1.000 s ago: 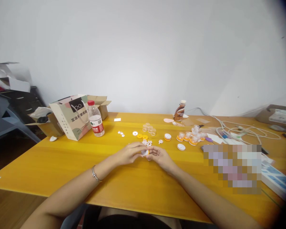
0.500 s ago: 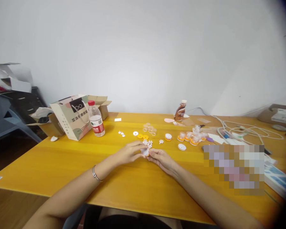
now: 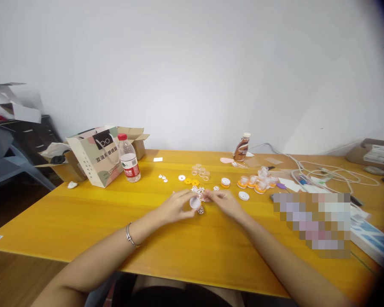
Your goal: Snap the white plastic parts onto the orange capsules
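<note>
A white cup (image 3: 195, 203) is gripped by the left hand (image 3: 176, 206); the grip of the right hand (image 3: 224, 203) cannot be told. The brown bottle (image 3: 242, 149) is labelled "NESCAFE".

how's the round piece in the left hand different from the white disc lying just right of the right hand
The round piece is held in the left hand; the white disc lies on the table. The round piece is tilted; the white disc lies flat. Both are round and pale.

The tabletop (image 3: 166, 251) is coloured amber, the cup (image 3: 195, 203) whitish, the paired discs (image 3: 195, 183) yellow, and the bottle cap (image 3: 122, 137) red.
</note>
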Tool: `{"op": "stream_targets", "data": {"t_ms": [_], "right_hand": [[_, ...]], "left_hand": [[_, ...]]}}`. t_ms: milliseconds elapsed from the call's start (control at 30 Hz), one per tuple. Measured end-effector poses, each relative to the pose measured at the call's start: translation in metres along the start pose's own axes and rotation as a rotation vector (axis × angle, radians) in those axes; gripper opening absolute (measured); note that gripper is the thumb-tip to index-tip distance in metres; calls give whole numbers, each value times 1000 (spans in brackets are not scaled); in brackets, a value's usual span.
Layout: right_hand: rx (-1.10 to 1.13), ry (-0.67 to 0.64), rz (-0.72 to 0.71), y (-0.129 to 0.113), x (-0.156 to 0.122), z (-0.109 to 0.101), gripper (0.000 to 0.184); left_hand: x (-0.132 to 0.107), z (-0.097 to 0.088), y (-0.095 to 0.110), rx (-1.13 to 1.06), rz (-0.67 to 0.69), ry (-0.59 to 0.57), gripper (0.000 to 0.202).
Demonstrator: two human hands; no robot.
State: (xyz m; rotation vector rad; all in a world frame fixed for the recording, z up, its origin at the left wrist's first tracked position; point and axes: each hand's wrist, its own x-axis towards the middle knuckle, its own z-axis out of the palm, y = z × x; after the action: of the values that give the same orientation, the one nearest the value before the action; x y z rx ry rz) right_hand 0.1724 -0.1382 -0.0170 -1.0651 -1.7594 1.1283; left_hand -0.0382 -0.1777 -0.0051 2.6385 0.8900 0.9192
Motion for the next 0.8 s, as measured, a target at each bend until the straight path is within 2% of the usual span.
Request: {"op": "stream_targets", "data": {"t_ms": [67, 100, 133, 200, 267, 333, 400, 567, 700, 800], "right_hand": [[-173, 244, -18, 6, 8, -22, 41], [-284, 294, -23, 10, 11, -31, 41], [-404, 303, -32, 14, 13, -37, 38], [-573, 248, -81, 22, 16, -43, 28], [-682, 199, -131, 31, 17, -39, 24], [-774, 166, -159, 38, 17, -32, 28], [-845, 118, -173, 42, 17, -25, 32], [-936, 24, -202, 40, 15, -12, 29], [-911, -33, -214, 33, 15, -2, 25], [-844, -32, -233, 31, 14, 2, 20]], "left_hand": [[-1, -3, 0, -38, 73, -184, 34], [-1, -4, 1, -54, 112, -266, 31], [-2, -4, 1, -64, 144, -329, 30], [-3, -5, 3, -62, 170, -383, 28], [-3, -6, 5, -64, 175, -426, 30], [-2, -7, 3, -72, 168, -466, 33], [-1, -7, -3, -42, 123, -436, 33], [1, 4, -27, 208, -65, -177, 29], [4, 15, -30, 288, -27, -154, 35], [6, 21, -26, 336, 14, -178, 31]]}}
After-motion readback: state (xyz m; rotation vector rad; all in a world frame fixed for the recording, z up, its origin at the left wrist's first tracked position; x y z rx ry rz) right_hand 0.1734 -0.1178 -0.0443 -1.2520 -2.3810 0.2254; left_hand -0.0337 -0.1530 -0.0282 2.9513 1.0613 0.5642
